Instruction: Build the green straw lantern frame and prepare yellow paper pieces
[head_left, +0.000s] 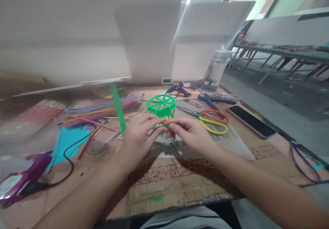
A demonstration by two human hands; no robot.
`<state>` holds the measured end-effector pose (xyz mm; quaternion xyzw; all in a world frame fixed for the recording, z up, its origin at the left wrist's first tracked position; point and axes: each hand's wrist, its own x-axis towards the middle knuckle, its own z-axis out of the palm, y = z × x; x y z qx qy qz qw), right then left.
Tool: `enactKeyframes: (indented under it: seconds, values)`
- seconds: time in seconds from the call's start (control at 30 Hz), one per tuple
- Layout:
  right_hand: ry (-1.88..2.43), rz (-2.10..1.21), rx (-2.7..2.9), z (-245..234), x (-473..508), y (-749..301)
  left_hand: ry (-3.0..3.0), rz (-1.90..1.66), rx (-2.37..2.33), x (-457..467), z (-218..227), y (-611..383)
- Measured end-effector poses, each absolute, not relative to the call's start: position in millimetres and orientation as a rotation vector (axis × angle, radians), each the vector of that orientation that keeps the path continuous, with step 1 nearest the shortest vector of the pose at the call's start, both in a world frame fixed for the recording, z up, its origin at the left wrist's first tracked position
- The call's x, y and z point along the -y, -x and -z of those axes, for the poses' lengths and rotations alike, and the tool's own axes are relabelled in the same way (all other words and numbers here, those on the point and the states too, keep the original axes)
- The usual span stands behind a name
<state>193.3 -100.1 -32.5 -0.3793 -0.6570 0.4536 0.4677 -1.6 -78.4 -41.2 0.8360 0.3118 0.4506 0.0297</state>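
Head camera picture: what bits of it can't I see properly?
All in the head view:
What the left hand and right hand pinch, if anything: hidden by their own fingers.
Bottom of the green wheel-shaped frame: behind the hands.
Lower end of the green strip: behind the left hand.
Rest of the purple device: cut off by the left edge.
Any numbers on the small white box: too small.
Clutter on the far table: too small and blurred.

Surface finishes; cardboard mat (185, 188) rough, creased.
Green wheel (160, 112): matt. Bottle (215, 70): clear, smooth plastic. Phone screen (252, 121): glossy. Scissors (197, 113): metal blades (189, 111), smooth.
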Motion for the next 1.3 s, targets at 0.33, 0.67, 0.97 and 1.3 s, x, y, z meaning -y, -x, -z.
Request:
enactKeyframes:
  seconds: [0.33,0.67,0.97,1.3]
  values:
    - [0.891,-1.322,1.566,34,100,-194,-2.894,-1.478,-0.97,79,35,7]
    - [0.877,-1.563,1.427,34,101,-192,-3.199,-1.331,-0.976,70,30,18]
    - [0.808,-1.567,1.402,38,95,-199,-2.941,-1.463,-1.059,72,33,14]
    - [0.948,-1.561,1.574,40,107,-186,-3.159,-1.292,-1.207,81,31,8]
